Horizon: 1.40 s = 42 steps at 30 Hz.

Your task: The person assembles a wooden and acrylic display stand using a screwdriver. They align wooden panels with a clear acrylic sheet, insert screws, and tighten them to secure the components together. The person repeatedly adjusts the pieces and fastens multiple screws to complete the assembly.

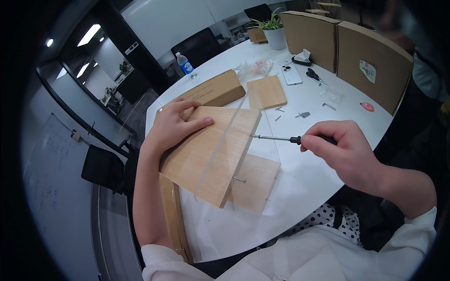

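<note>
On my feed, the left fingers (202,123) grip the board (215,145), tilted above the tabletop (302,182) near its left edge. I have the right fingers (319,144) wrapped round the screwdriver (295,140), its tip at a screw (255,136) in the board's side.

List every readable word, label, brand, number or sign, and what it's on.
Pale sticker on upright cardboard panel: dark marks, not transcribed here.
Bottle label: too small to read.
Long cardboard box: print too faint to read.
Left whiteboard: handwriting too blurred to read.
Plate on black pillar: too small to read.
Held wooden board, screwdriver: no text visible.
</note>
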Each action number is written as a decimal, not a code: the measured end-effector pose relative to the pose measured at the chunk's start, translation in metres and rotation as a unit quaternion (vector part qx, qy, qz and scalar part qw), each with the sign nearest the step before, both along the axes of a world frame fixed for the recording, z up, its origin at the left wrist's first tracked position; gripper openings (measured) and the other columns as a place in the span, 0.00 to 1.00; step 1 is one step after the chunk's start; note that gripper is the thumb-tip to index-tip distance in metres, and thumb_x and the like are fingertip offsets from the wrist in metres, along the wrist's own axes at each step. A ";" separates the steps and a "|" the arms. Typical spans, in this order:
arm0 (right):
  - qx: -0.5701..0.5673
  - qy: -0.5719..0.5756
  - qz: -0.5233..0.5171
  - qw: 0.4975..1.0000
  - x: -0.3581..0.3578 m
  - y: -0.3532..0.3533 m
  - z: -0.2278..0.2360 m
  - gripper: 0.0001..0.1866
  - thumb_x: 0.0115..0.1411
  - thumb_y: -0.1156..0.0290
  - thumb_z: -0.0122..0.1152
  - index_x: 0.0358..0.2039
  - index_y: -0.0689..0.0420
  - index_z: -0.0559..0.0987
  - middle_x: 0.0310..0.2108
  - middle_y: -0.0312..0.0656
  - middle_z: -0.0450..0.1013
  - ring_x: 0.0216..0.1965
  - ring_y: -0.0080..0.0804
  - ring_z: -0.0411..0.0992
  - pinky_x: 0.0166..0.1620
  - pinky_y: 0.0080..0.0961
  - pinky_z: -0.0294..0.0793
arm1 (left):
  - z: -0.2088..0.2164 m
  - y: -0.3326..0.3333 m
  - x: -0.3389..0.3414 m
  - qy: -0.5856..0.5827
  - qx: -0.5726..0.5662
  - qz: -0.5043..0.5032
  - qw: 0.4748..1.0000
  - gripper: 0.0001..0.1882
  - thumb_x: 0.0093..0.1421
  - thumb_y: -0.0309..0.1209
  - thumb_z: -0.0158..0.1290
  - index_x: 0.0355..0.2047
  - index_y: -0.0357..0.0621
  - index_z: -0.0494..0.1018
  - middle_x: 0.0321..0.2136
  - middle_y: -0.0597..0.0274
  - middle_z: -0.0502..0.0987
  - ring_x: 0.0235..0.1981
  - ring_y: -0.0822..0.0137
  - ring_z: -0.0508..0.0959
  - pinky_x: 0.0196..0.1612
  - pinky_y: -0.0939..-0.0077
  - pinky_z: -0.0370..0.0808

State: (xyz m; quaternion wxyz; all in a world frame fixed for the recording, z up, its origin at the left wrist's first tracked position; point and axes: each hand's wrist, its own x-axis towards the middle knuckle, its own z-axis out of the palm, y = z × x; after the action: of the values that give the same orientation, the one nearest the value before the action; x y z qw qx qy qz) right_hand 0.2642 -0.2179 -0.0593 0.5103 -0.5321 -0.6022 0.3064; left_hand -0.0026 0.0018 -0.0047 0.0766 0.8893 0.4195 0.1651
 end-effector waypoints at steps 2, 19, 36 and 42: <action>-0.154 0.126 0.051 0.979 0.005 0.001 0.011 0.13 0.68 0.69 0.56 0.32 0.67 0.78 0.17 0.31 0.63 0.19 0.18 0.59 0.22 0.20 0.58 | -0.002 0.000 -0.001 0.002 0.000 0.003 1.000 0.39 0.47 0.60 0.66 0.47 0.38 0.81 0.47 0.50 0.79 0.45 0.58 0.80 0.48 0.67 0.77; 0.397 -0.595 -0.096 0.692 0.010 0.002 0.002 0.02 0.50 0.77 0.61 0.25 0.61 0.79 0.19 0.35 0.64 0.20 0.21 0.64 0.18 0.18 0.59 | 0.000 -0.002 0.002 0.004 -0.005 0.003 1.000 0.39 0.48 0.61 0.65 0.48 0.39 0.81 0.47 0.51 0.79 0.46 0.59 0.80 0.49 0.68 0.77; 0.413 -0.585 -0.117 0.688 0.010 0.000 0.002 0.04 0.52 0.77 0.61 0.28 0.63 0.80 0.22 0.38 0.70 0.23 0.24 0.69 0.22 0.16 0.63 | -0.003 0.003 0.000 0.008 0.005 0.000 1.000 0.39 0.48 0.63 0.64 0.47 0.40 0.81 0.48 0.51 0.79 0.46 0.58 0.80 0.49 0.68 0.77; 0.435 -0.636 -0.119 0.626 0.012 0.003 -0.001 0.05 0.46 0.77 0.62 0.26 0.62 0.80 0.19 0.33 0.67 0.20 0.22 0.66 0.22 0.17 0.62 | -0.002 0.000 0.000 0.002 -0.005 0.001 1.000 0.39 0.49 0.63 0.64 0.47 0.39 0.81 0.46 0.51 0.79 0.46 0.58 0.79 0.49 0.68 0.76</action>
State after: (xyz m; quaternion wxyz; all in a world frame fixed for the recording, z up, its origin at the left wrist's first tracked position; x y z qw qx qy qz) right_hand 0.2766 -0.2153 -0.0601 0.2040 -0.3779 -0.7714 -0.4696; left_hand -0.0024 0.0014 -0.0064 0.0798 0.8888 0.4216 0.1611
